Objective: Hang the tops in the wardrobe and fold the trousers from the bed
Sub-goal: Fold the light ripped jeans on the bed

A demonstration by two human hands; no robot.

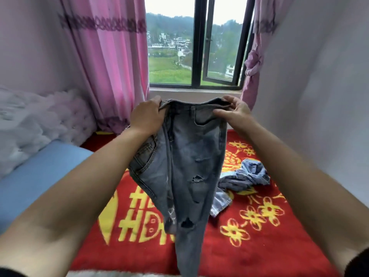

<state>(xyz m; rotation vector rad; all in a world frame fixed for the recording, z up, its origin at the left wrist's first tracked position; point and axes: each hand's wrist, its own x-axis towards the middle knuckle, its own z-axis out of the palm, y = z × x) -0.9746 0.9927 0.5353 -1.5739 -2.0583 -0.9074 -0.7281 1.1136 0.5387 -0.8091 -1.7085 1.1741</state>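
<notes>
Both hands, left hand (146, 116) and right hand (235, 113), pinch the ripped jeans (185, 156) at the waistband corners. Denim looks limp yet weighty (legs dangle), so the stiff waistband seems the best hold.

Worn on the head, wide-angle, looking forward and down from just over the near edge of the bed (259, 256), close above it, facing straight across to the window (171, 47) beyond its far edge.
</notes>
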